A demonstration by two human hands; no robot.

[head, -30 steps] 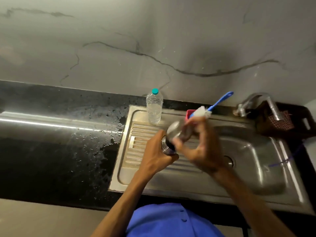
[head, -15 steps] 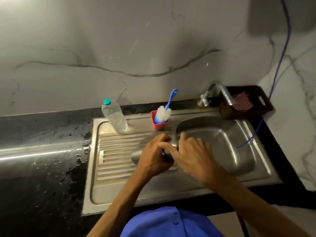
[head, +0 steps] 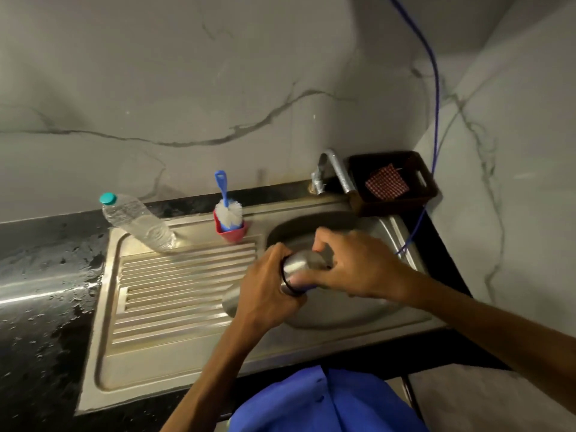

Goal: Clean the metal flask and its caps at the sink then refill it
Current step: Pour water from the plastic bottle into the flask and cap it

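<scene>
Since half a second ago both hands have lifted a little, so the one metal flask (head: 296, 271) now shows between them, tilted over the sink (head: 174, 344) where drainboard meets basin. My left hand (head: 268, 291) wraps its body and my right hand (head: 352, 269) curls round its cap end — one water bottle (head: 138, 222), one brush (head: 227, 207) in one red cup (head: 235, 233), one tap (head: 335, 173). No writing is legible on anything — the bottle has no readable label.
</scene>
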